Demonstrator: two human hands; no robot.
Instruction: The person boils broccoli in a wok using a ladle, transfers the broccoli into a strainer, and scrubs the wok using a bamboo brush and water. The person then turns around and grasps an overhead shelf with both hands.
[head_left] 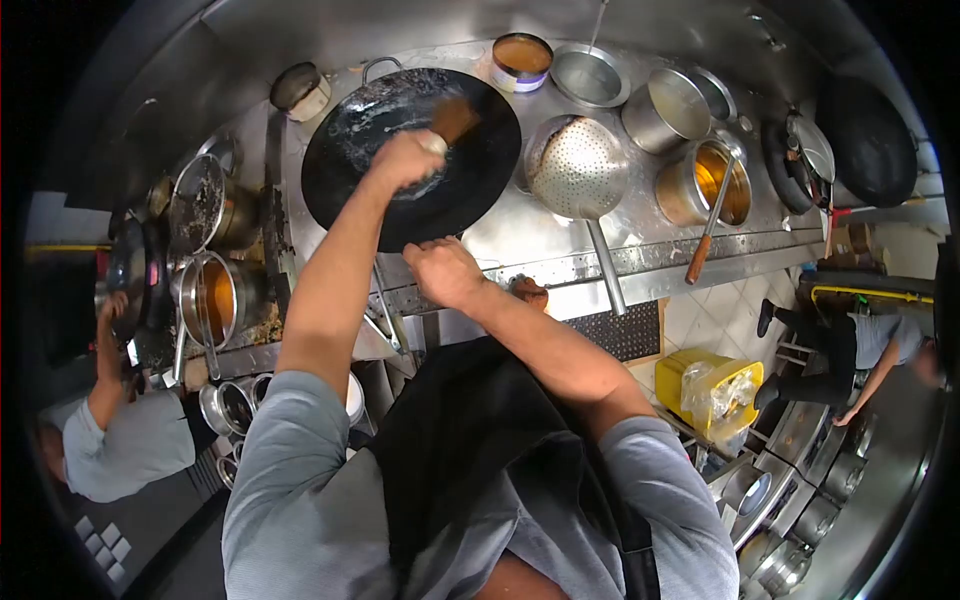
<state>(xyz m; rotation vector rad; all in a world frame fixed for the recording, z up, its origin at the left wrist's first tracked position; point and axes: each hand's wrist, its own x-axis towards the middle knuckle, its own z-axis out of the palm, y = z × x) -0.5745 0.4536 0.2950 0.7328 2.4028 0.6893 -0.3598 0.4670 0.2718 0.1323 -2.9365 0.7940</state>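
A large black wok (340, 170) sits tilted on the steel range, wet and streaked with whitish suds or water inside. My left hand (407, 160) reaches over it, closed around the pale handle of a brush. The brown bristles of the brush (455, 120) are smeared by motion against the wok's inner right side. At the wok's near rim, my right hand (447, 272) is closed in a fist on the edge; its fingertips and whatever part of the rim or handle they grip are hidden. A loop handle shows on the wok's far side.
Right of the wok lie a perforated strainer (577, 170), a steel pot (665, 112) and an orange-liquid pot (685, 187) with a ladle (705, 240). Behind are an open can (522, 62) and a metal bowl (590, 78). Other people work at far left and right.
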